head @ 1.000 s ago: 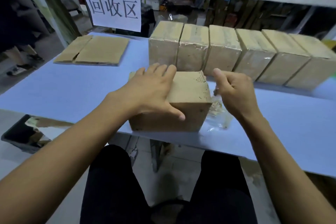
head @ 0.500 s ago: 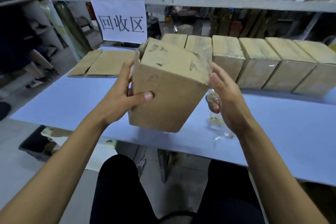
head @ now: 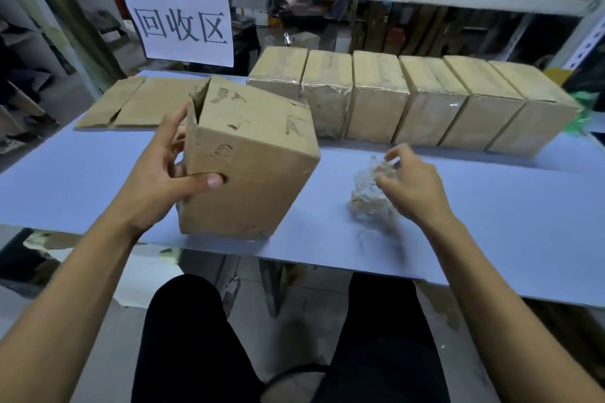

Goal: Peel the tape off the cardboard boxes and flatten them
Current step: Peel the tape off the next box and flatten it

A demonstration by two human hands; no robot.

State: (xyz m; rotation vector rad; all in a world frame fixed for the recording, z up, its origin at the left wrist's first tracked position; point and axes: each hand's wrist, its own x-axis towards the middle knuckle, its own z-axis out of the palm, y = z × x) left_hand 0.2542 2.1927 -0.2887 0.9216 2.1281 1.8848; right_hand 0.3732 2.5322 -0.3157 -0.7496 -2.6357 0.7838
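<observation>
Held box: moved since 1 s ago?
Yes. The box then lay flat on the table; now the left hand holds it tilted, its lower edge near the front edge.

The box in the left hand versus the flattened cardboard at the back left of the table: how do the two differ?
The held box keeps its box shape; the flattened cardboard lies collapsed. The held box is tilted in the grip of the left hand, with an end flap gaping at its upper left; the flattened cardboard lies untouched on the table. Both are plain brown corrugated cardboard.
</observation>
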